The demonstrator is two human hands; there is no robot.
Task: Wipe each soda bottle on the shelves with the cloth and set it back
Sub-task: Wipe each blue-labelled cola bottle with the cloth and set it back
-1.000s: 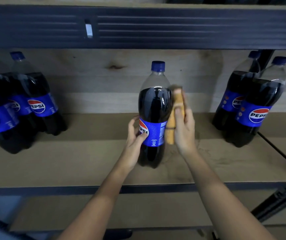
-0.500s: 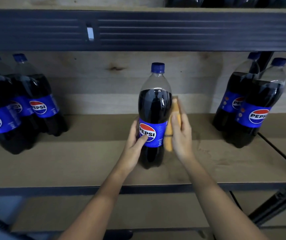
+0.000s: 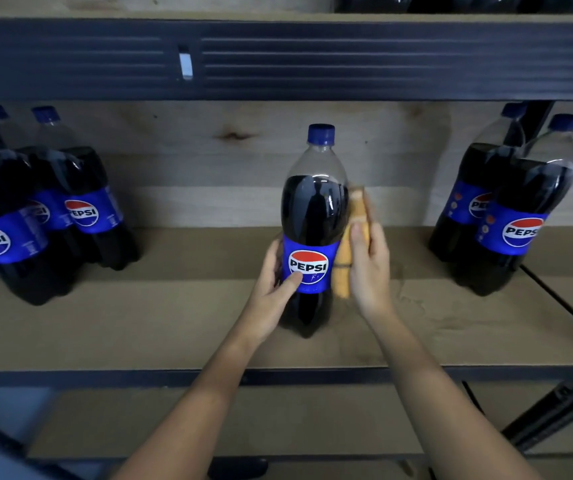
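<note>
While left hand (image 3: 273,289) grips the dark plastic Pepsi soda bottle (image 3: 312,230) w/ blue label, upright on wooden shelf (image 3: 174,327), right hand (image 3: 369,268) clasps folded orange cloth (image 3: 349,247) against its side, mid-wipe; next prob. turn bottle, do remaining faces.

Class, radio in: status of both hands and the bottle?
Left hand grips upright blue-labelled cola bottle. Right hand presses folded orange cloth against its side. Nothing in the way.

Glossy plastic bottle (image 3: 313,216); matt wood shelf (image 3: 174,323).
</note>
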